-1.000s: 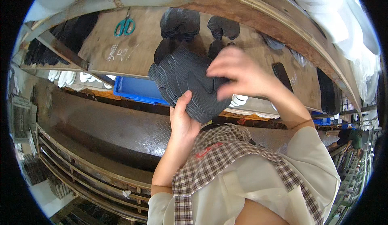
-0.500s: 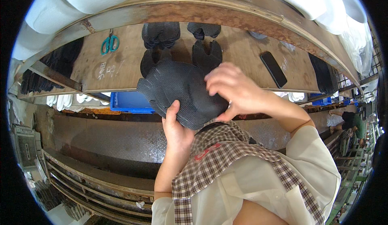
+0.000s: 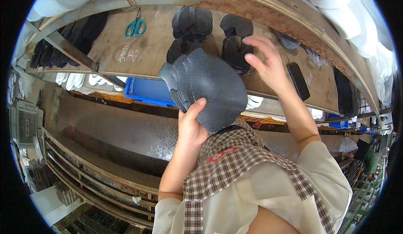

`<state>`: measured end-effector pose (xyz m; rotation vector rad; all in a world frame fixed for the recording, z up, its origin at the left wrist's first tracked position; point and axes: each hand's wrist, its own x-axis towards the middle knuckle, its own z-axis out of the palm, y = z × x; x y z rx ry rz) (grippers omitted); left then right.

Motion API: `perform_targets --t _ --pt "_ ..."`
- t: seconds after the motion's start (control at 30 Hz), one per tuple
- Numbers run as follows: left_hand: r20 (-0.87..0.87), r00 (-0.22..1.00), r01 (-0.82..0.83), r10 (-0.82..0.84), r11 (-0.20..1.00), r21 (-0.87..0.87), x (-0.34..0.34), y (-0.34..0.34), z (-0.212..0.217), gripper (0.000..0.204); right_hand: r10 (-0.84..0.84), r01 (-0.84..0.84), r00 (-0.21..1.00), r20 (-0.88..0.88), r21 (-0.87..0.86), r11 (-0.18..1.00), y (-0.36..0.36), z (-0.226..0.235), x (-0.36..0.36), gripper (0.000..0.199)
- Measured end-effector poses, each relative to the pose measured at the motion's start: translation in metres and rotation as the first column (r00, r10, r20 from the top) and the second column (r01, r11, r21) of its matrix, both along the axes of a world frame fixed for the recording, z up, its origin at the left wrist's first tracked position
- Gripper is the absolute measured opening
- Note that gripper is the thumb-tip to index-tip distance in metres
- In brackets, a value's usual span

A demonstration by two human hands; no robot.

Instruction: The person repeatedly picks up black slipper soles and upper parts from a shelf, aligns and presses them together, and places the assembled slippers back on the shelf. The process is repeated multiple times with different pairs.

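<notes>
My left hand (image 3: pixel 194 122) grips a stack of black textured sheet pieces (image 3: pixel 214 87) by its near edge, thumb on top. The pieces have rounded outlines and overlap one another, held in front of my checked apron. My right hand (image 3: pixel 268 61) is off the stack, fingers apart, reaching beside a small pile of black notched pieces (image 3: pixel 235 56) on the wooden shelf. Whether its fingertips touch that pile I cannot tell. Behind lie more piles, a rounded black one (image 3: pixel 192 22) and another black one (image 3: pixel 236 24). The held stack partly covers a further black pile (image 3: pixel 178 49).
Teal-handled scissors (image 3: pixel 135 28) and a black phone (image 3: pixel 298 81) lie on the shelf (image 3: pixel 155 61). Below its front edge sits a blue bin (image 3: pixel 147 91). A rusty beam (image 3: pixel 235 1) crosses above, with white wrapped bundles over it. Another person (image 3: pixel 369 156) is at the far right.
My right hand has left the held stack and moved up and away toward the notched pile. The left hand still holds the stack, and the view has shifted slightly.
</notes>
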<state>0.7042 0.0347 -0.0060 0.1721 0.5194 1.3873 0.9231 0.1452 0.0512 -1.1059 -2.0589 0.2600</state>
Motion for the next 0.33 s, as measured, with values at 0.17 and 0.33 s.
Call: perform_targets --t 0.17,0.33 --pt "0.014 1.0 0.019 -0.019 0.999 0.04 0.019 0.01 0.005 0.048 0.033 -0.274 0.911 -0.412 -0.542 0.795 -0.031 0.005 -0.025 0.029" --pt "0.156 0.985 0.076 -0.078 0.997 0.021 0.025 0.019 -0.001 0.059 -0.041 -0.309 0.865 -0.5 -0.595 0.742 -0.03 0.005 -0.019 0.025"
